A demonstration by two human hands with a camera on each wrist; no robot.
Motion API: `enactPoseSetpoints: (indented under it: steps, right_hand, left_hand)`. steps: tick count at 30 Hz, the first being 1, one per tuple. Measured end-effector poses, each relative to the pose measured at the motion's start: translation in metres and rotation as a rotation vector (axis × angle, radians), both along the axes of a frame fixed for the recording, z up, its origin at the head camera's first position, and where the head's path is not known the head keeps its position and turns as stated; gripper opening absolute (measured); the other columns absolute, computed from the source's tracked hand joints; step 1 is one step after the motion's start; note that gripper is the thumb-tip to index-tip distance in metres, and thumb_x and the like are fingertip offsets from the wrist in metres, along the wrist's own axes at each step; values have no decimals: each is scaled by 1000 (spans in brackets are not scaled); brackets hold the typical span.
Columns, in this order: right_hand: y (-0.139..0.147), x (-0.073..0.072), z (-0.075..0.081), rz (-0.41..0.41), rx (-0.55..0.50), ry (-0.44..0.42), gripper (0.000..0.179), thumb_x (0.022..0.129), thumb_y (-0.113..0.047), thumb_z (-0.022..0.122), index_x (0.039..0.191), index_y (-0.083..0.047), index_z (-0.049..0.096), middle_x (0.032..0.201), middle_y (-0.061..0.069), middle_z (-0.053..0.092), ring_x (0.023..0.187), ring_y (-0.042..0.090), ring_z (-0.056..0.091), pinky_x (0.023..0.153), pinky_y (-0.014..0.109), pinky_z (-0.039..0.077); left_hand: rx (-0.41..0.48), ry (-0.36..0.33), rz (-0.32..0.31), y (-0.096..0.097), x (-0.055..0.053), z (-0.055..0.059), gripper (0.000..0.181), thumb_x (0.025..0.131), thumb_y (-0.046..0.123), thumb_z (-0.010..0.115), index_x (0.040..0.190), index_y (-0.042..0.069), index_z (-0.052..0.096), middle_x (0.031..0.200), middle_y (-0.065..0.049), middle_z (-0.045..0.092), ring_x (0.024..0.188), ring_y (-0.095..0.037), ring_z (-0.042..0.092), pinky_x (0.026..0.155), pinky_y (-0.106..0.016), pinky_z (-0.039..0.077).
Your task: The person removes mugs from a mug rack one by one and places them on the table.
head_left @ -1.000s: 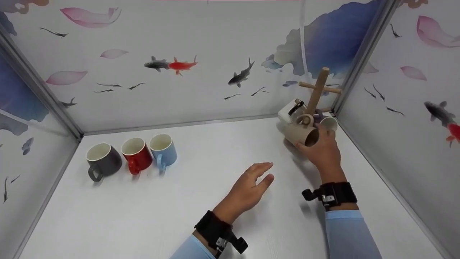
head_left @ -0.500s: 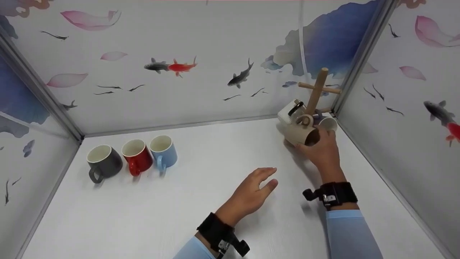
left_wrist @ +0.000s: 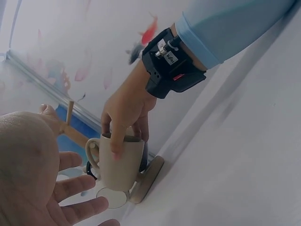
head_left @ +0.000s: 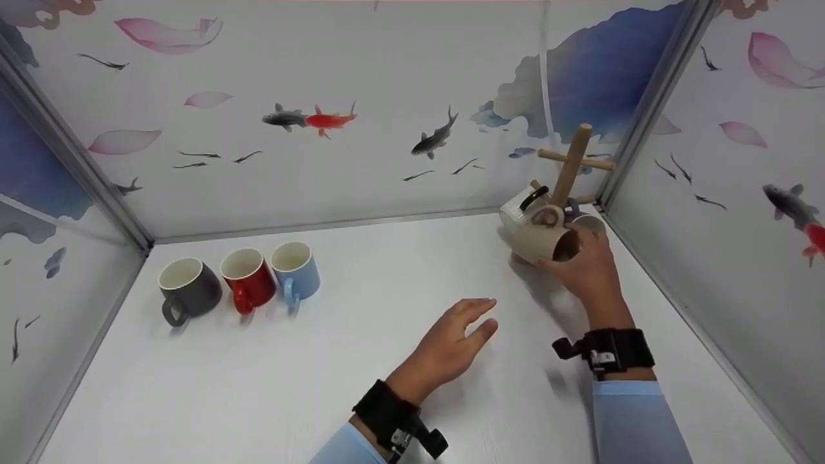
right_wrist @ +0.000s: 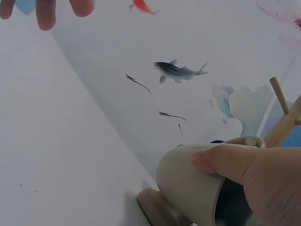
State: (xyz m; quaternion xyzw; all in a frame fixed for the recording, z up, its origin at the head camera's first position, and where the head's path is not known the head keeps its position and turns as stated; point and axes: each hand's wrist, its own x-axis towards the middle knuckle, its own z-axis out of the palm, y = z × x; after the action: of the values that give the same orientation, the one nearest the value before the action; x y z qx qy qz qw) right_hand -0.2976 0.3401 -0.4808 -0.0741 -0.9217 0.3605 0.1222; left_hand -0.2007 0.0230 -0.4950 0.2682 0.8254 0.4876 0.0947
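Note:
My right hand (head_left: 592, 267) grips a beige mug (head_left: 532, 243) at its rim, thumb on the outside. The mug lies on its side, mouth toward me, its looped handle up against the wooden mug tree (head_left: 571, 169). In the left wrist view the tree's rounded base (left_wrist: 149, 179) shows beside the beige mug (left_wrist: 121, 165). A white mug (head_left: 513, 212) with a black handle is behind it on the left; another mug (head_left: 591, 223) with a pale inside sits to the right, partly hidden by my fingers. My left hand (head_left: 445, 348) is held over the table, fingers extended, holding nothing.
Dark grey (head_left: 193, 291), red (head_left: 252, 283) and light blue (head_left: 300, 274) mugs stand upright in a row on the left of the white table (head_left: 258, 386). Printed panels wall the table's back and sides. The mug tree is near the back right corner.
My right wrist has shifted slightly right while still gripping the beige mug by the tree. The white mug behind it has turned a little. My left hand has moved slightly right.

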Motion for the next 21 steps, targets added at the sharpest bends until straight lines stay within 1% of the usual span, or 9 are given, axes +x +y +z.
enactPoseSetpoints:
  steps: [4, 5, 8, 11, 15, 19, 21]
  right_hand:
    - [1, 5, 10, 34, 9, 13, 102, 89, -41, 99, 167, 0, 48, 169, 35, 41, 155, 55, 47, 128, 74, 41]
    - [1, 6, 12, 40, 10, 12, 102, 89, -42, 99, 167, -1, 48, 170, 35, 41, 155, 55, 47, 128, 75, 41]
    - [0, 10, 21, 57, 23, -8, 103, 89, -42, 100, 168, -3, 47, 172, 35, 39, 157, 56, 46, 127, 77, 40]
    - [-3, 15, 31, 74, 44, -46, 106, 88, -43, 100, 170, -4, 45, 174, 36, 36, 157, 58, 44, 126, 80, 40]
    - [-8, 21, 44, 110, 48, -85, 106, 88, -46, 99, 171, -8, 45, 175, 34, 35, 157, 58, 45, 124, 81, 42]
    - [-18, 27, 54, 162, 30, -87, 103, 88, -45, 99, 171, -14, 47, 174, 33, 32, 156, 59, 45, 122, 81, 44]
    - [-26, 30, 58, 190, 31, -84, 101, 88, -42, 100, 171, -16, 49, 174, 32, 32, 155, 59, 46, 121, 81, 45]
  left_hand:
    - [0, 3, 0, -1, 0, 2, 65, 121, 59, 45, 171, 19, 54, 177, -3, 50, 169, -25, 42, 138, -52, 38]
    - [3, 3, 0, -2, -1, 3, 64, 121, 58, 45, 171, 19, 54, 177, -3, 50, 169, -25, 42, 138, -52, 39]
    - [17, 2, 5, -4, -1, 5, 61, 121, 55, 46, 171, 20, 54, 177, -3, 50, 169, -25, 43, 137, -52, 41]
    - [33, 6, 13, -8, -3, 8, 60, 122, 53, 47, 170, 19, 55, 176, -3, 50, 168, -25, 44, 134, -50, 45]
    - [49, 15, 33, -15, -9, 14, 60, 121, 54, 46, 169, 18, 55, 176, -4, 51, 168, -23, 44, 133, -49, 47]
    - [68, 31, 69, -27, -16, 19, 63, 121, 57, 45, 169, 18, 56, 174, -6, 52, 167, -24, 45, 132, -50, 48]
    - [80, 32, 93, -35, -19, 21, 66, 120, 61, 44, 168, 18, 56, 173, -6, 53, 166, -25, 46, 131, -50, 48]
